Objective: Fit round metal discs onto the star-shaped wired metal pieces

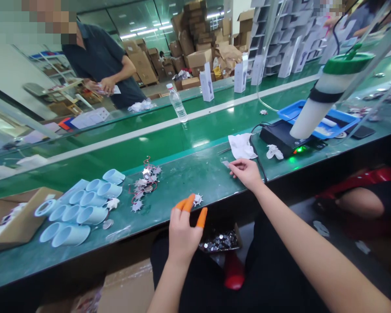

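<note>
My left hand, with orange finger cots on several fingertips, rests at the bench's front edge. Its fingers are spread, and a fingertip lies against a small white star-shaped part. Farther right, my right hand is closed in a pinch on a small translucent piece, whose exact kind I cannot make out. Left of my left hand lies a heap of similar star-shaped parts with red wires. Beyond the right hand is a crumpled white tissue.
Light-blue plastic cups and a cardboard box occupy the left. A black device with a green light, a green-capped cylinder and a blue tray stand right. Below is a box of metal discs. A bottle and a co-worker are opposite.
</note>
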Tool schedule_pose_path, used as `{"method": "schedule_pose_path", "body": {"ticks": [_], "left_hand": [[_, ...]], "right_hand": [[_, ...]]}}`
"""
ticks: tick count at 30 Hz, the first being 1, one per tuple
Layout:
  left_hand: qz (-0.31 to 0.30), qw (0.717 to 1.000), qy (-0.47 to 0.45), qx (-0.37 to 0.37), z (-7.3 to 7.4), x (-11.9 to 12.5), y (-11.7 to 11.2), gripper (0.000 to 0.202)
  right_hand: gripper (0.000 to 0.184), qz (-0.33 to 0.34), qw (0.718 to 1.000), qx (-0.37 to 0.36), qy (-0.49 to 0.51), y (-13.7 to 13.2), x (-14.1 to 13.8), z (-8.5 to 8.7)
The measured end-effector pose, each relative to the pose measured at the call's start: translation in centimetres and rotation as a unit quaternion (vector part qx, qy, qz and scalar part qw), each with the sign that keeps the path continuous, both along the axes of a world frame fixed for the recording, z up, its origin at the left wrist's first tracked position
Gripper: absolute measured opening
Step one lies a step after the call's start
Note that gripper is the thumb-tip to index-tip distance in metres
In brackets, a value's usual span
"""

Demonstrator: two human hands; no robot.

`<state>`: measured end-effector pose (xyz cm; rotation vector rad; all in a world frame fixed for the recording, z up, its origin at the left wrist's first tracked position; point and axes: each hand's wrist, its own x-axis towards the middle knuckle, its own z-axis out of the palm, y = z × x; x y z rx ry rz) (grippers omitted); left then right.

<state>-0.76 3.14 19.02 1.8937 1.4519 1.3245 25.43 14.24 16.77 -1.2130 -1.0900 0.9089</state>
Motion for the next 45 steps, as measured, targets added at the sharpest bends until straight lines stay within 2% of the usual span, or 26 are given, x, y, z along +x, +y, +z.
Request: {"method": "schedule_pose_path", "body": {"ticks": [3,8,10,13,17,20,27,35,41,45], "left_hand": [[0.026,0.999,0.011,-0.041,-0.4,-0.5,2.5,0.06],[-0.014,0.995,0.079,-0.056,-1.9,-1.2,4.1,0.054],[-0.023,0.994,0.087,-0.055,-2.1,-1.5,4.1,0.055],[-0.028,0.994,0.063,-0.087,-2.0,-1.7,4.4,0.06],[-0.03,0.99,0.028,-0.134,-1.6,-1.7,4.9,0.072],[-0.031,0.99,0.011,-0.14,-1.6,-1.6,5.1,0.078],[-0.031,0.989,-0.032,-0.142,-1.6,-1.4,4.8,0.076],[-0.024,0.989,-0.012,-0.142,-1.6,-1.2,4.8,0.075],[-0.03,0.991,-0.021,-0.13,-2.1,-1.4,4.9,0.075],[-0.035,0.992,-0.017,-0.124,-2.3,-1.6,4.9,0.074]], "right_hand": [[0.044,-0.028,0.999,0.008,-0.037,-0.2,-0.4,-0.3],[0.028,-0.065,0.988,0.045,-0.132,-0.5,-0.6,-0.5],[0.024,-0.041,0.988,0.048,-0.14,-0.7,-0.8,-0.1],[0.019,0.038,0.989,0.035,-0.137,-1.2,-1.7,0.8],[0.011,0.161,0.969,0.029,-0.186,-2.0,-4.4,1.8],[0.01,0.209,0.955,0.011,-0.21,-2.2,-6.4,1.8],[0.012,0.242,0.946,-0.015,-0.214,-1.6,-7.4,1.5],[0.011,0.263,0.951,-0.04,-0.159,-1.9,-7.0,1.5],[0.01,0.246,0.955,-0.025,-0.161,-1.7,-7.1,0.6],[0.01,0.236,0.951,-0.01,-0.201,-1.4,-7.3,0.8]]}}
